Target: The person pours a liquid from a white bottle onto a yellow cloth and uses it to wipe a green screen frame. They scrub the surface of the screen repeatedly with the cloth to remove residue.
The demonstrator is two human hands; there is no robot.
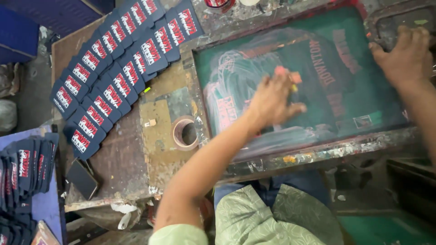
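while right hand point(405, 55) steadies screen frame point(318, 149)

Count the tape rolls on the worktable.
1. The tape roll lies flat on the worktable, just left of the printing screen and below the rows of dark printed patches. Others may be hidden out of frame.

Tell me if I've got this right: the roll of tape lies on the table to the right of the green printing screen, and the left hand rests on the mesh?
Not quite. In the head view the roll of tape lies left of the green printing screen, not right. The left hand does rest on the mesh.
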